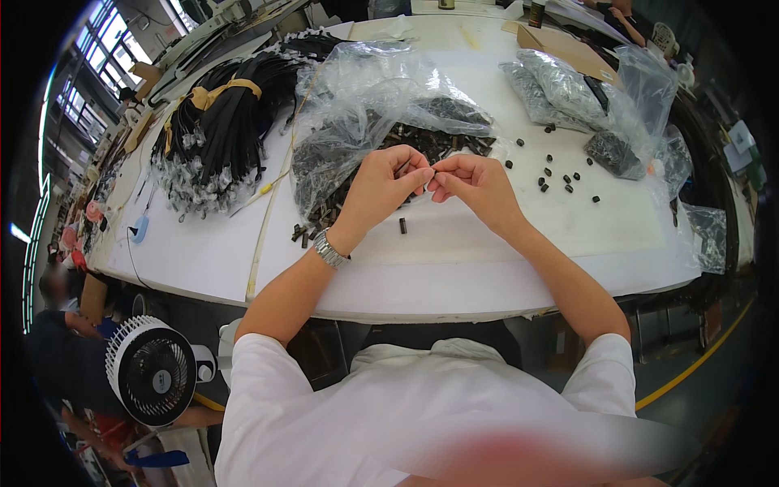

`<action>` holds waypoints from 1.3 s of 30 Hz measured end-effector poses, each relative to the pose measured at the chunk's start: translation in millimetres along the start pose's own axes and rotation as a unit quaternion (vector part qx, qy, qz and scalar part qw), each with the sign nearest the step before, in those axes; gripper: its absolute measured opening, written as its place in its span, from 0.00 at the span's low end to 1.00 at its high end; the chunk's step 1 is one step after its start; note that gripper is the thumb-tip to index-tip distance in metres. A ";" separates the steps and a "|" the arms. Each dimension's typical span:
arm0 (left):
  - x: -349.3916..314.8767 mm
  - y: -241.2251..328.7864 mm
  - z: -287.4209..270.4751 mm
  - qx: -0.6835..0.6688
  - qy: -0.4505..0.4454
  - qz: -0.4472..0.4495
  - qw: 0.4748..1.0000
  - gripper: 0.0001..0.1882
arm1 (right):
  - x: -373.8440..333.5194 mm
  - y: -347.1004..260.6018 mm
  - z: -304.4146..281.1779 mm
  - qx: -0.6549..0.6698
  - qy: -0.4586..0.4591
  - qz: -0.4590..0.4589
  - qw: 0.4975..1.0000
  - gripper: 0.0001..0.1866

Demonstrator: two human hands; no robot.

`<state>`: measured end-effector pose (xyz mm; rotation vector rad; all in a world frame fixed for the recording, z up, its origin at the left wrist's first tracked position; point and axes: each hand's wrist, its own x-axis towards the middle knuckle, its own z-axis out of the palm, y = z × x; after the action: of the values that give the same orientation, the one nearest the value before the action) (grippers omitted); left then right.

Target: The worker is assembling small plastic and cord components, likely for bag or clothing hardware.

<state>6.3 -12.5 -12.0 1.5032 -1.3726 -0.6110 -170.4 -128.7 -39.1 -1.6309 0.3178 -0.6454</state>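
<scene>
My left hand [387,187], with a metal watch [329,249] on its wrist, meets my right hand [479,185] above the middle of the white table [389,280]. The fingertips of both pinch together around a tiny dark piece that is mostly hidden, so its kind cannot be made out. Just behind them, a heap of small dark tube-like pieces [438,144] spills from a clear plastic bag [373,81]. One loose dark cylinder [403,226] lies in front of my hands. Several short black pieces [548,172] are scattered to the right.
A bundle of black cords with clear-wrapped ends [235,122] lies at the left, tied with a tan band. Filled plastic bags [560,89] and a cardboard box [568,53] stand at the far right. A white fan [158,373] and another person [73,365] are at lower left.
</scene>
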 end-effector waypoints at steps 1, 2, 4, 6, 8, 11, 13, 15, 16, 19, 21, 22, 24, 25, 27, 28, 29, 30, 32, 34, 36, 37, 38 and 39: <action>0.6 -1.9 -0.9 -0.012 -0.004 0.010 1.000 0.08 | -0.2 -0.9 0.7 0.006 -0.003 -0.005 1.000 0.10; 0.9 -1.5 -3.3 -0.010 -0.003 0.012 1.000 0.08 | 0.7 -1.5 0.8 0.011 -0.006 -0.009 1.000 0.10; 2.0 -1.2 -5.8 -0.091 -0.053 -0.045 0.993 0.09 | 4.7 -0.7 -7.3 0.044 -0.036 0.006 0.998 0.10; 2.4 -6.0 -3.5 -0.144 -0.066 -0.060 0.986 0.09 | 9.2 3.8 -16.8 0.076 -0.065 0.022 0.995 0.10; 3.3 -9.5 -2.5 -0.196 -0.078 -0.076 0.974 0.09 | 12.0 9.4 -23.1 0.119 -0.097 0.069 0.986 0.11; 5.9 -12.0 -8.3 -0.279 -0.086 -0.113 0.950 0.09 | 12.1 1.9 -14.5 0.099 -0.064 0.038 0.992 0.11; 6.7 -11.5 -8.8 -0.347 -0.107 -0.141 0.921 0.10 | 8.4 -2.9 -9.7 0.095 -0.044 0.023 0.994 0.11; 6.0 -11.7 -8.4 -0.341 -0.097 -0.148 0.923 0.10 | 6.5 -4.6 -5.3 0.091 -0.024 0.008 0.996 0.11; 5.5 -12.4 -8.0 -0.334 -0.088 -0.157 0.925 0.10 | 6.4 -3.3 -3.4 0.095 -0.018 -0.011 0.995 0.11; 5.1 -14.3 -7.7 -0.343 -0.098 -0.158 0.921 0.10 | 3.9 -3.0 -3.0 0.092 -0.015 -0.034 0.995 0.11; 7.4 -14.9 -8.3 -0.344 -0.107 -0.152 0.920 0.10 | 3.6 -3.9 -4.6 0.086 -0.018 -0.036 0.995 0.11; 7.5 -15.3 -7.6 -0.346 -0.114 -0.148 0.920 0.10 | 3.6 -4.4 -5.3 0.086 -0.021 -0.041 0.995 0.11; 7.6 -16.2 -6.6 -0.345 -0.111 -0.152 0.920 0.10 | 3.4 -4.4 -5.5 0.086 -0.024 -0.045 0.995 0.10; 7.6 -16.8 -6.8 -0.344 -0.108 -0.155 0.920 0.10 | 3.6 -4.2 -5.1 0.082 -0.019 -0.040 0.996 0.10; 8.9 -18.7 -7.7 -0.349 -0.112 -0.156 0.917 0.09 | 3.5 -3.9 -5.4 0.079 -0.013 -0.034 0.996 0.10; 9.4 -19.3 -8.0 -0.354 -0.116 -0.156 0.915 0.09 | 3.2 -3.8 -6.3 0.068 -0.012 -0.017 0.997 0.10; 8.7 -19.4 -7.7 -0.354 -0.116 -0.156 0.915 0.09 | 2.8 -3.8 -6.9 0.057 -0.012 0.000 0.998 0.09; 8.3 -19.0 -7.2 -0.347 -0.111 -0.159 0.918 0.09 | 2.9 -4.6 -7.3 0.057 -0.011 -0.001 0.998 0.09; 8.5 -18.2 -6.5 -0.340 -0.106 -0.161 0.921 0.09 | 2.1 -5.8 -7.6 0.070 -0.029 0.011 0.997 0.08; 7.9 -17.4 -6.5 -0.344 -0.117 -0.155 0.919 0.08 | 1.6 -4.5 -7.6 0.076 -0.033 0.009 0.996 0.08; 8.8 -19.2 -4.1 -0.321 -0.107 -0.145 0.930 0.08 | 1.3 -3.5 -7.5 0.083 -0.037 0.009 0.996 0.07; 8.5 -19.4 -3.0 -0.299 -0.098 -0.135 0.940 0.08 | 1.2 -3.0 -7.4 0.081 -0.034 0.010 0.996 0.07; 7.5 -18.7 -3.3 -0.299 -0.098 -0.136 0.939 0.08 | 1.1 -2.5 -7.4 0.078 -0.032 0.012 0.996 0.07; 6.5 -12.8 -3.7 -0.269 -0.094 -0.126 0.950 0.08 | 1.1 -2.0 -8.0 0.079 -0.031 0.013 0.996 0.07</action>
<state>16.8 -18.8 -20.3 1.1967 -1.0363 -1.2108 -174.5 -135.5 -36.5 -1.4906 0.2353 -0.5844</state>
